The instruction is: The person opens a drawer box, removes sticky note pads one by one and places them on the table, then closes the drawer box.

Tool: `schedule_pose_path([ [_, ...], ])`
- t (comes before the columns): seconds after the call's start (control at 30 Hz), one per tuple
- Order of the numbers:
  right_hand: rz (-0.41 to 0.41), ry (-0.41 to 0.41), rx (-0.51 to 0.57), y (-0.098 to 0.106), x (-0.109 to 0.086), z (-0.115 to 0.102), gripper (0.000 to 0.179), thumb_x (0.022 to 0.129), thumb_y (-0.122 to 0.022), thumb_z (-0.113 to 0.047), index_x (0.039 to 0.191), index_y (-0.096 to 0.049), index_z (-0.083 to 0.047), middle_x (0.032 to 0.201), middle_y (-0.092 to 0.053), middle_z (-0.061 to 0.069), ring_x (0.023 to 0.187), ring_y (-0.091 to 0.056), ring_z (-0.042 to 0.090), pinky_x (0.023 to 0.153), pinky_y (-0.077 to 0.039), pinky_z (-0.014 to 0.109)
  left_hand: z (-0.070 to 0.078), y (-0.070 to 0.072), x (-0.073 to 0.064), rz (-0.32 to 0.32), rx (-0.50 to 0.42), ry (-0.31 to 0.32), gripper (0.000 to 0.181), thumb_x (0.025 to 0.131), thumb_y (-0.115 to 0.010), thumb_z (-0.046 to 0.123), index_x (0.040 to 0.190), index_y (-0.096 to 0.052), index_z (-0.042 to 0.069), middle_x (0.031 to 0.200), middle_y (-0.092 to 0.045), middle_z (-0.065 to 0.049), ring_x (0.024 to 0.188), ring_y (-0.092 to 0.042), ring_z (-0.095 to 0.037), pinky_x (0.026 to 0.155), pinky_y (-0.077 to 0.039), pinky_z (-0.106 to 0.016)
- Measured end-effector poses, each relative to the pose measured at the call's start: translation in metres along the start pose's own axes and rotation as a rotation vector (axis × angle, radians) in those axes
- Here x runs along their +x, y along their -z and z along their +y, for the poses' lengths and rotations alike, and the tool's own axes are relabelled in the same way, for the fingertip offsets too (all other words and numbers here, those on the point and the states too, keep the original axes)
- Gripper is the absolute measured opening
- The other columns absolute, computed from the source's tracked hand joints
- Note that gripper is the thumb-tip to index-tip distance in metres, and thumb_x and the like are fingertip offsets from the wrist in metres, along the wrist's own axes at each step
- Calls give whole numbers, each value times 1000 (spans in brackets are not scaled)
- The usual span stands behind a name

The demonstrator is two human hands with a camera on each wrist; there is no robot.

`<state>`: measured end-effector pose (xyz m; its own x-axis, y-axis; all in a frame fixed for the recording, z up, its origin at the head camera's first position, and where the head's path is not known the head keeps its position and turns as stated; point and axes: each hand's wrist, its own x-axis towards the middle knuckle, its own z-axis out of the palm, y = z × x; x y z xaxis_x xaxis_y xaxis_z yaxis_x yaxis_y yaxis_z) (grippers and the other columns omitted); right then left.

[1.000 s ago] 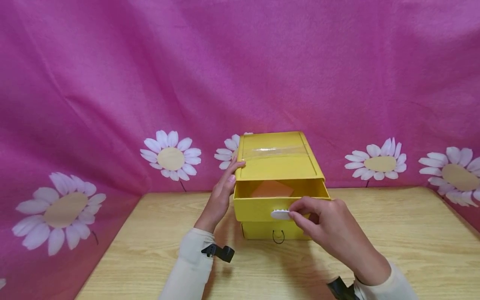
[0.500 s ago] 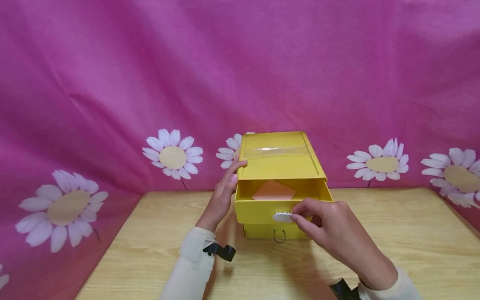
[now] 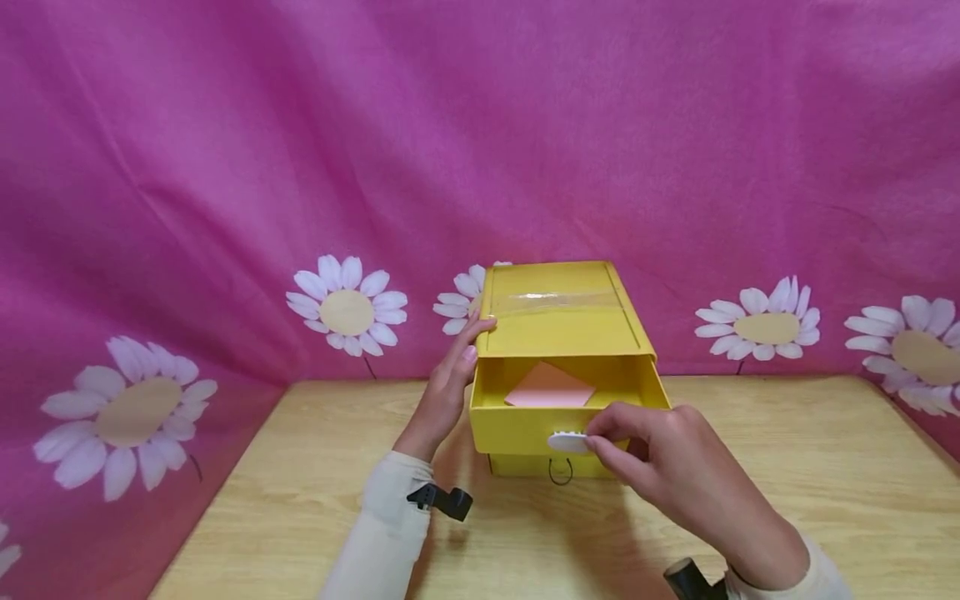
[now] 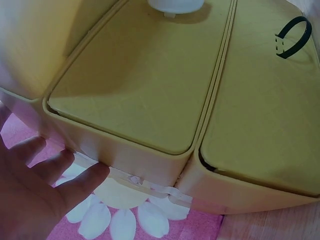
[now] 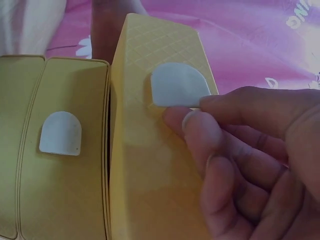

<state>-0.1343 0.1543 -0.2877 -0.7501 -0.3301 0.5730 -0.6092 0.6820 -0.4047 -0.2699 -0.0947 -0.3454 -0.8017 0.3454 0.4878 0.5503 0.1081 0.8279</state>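
A yellow drawer cabinet (image 3: 558, 329) stands on the table, its top drawer (image 3: 510, 429) pulled out toward me. Inside that drawer lies a pink square of paper (image 3: 550, 387). My right hand (image 3: 678, 475) pinches the drawer's white handle (image 3: 567, 442) between thumb and fingers; the right wrist view shows the grip on the white handle (image 5: 177, 85) closely. Against the cabinet's left side rests my left hand (image 3: 444, 400), fingers extended along the upper edge. In the left wrist view, spread fingers of the left hand (image 4: 30, 195) lie by the cabinet wall.
Below, a drawer with a white handle (image 5: 61, 132) and one with a black loop handle (image 4: 297, 37) are closed. Clear tape (image 3: 555, 302) crosses the cabinet top. A pink daisy-print cloth (image 3: 525, 150) hangs behind the wooden table (image 3: 337, 467).
The right hand has drawn the top drawer slightly farther out toward me, and more of the pink paper shows. The left hand keeps its place on the cabinet's side.
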Motion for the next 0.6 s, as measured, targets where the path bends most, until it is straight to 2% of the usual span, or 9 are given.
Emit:
schedule_pose_path([
  [0.1,1,8,-6,0,-1,-1,16,82,-76,-15,83,-68,-29,58,-47,-26,46,-36,-7,42,-34,17,0,0,0,-2,6,6,44,102,-32,43,144,-40,35,160,-14,12,142,-25,-15,102,-40,-54],
  [0.3,-19,-1,-3,1,-1,-4,16,82,-77,-15,84,-69,-29,65,-56,-26,45,-39,-8,42,-36,17,1,1,0,0,3,2,44,102,-33,43,144,-41,35,160,-15,12,142,-24,-14,102,-40,-54],
  [0.43,-33,-10,-6,2,-3,-6,15,82,-77,-17,84,-69,-30,64,-55,-26,45,-37,-7,42,-34,17,0,2,-1,-3,-4,10,44,102,-33,40,145,-40,32,160,-14,12,142,-23,-15,103,-39,-53],
  [0.6,-25,1,-33,2,-4,-7,17,80,-78,-18,83,-68,-31,62,-51,-27,46,-34,-6,43,-33,17,0,1,-2,-4,-12,14,44,102,-33,43,145,-40,35,159,-14,15,142,-25,-14,103,-40,-52],
])
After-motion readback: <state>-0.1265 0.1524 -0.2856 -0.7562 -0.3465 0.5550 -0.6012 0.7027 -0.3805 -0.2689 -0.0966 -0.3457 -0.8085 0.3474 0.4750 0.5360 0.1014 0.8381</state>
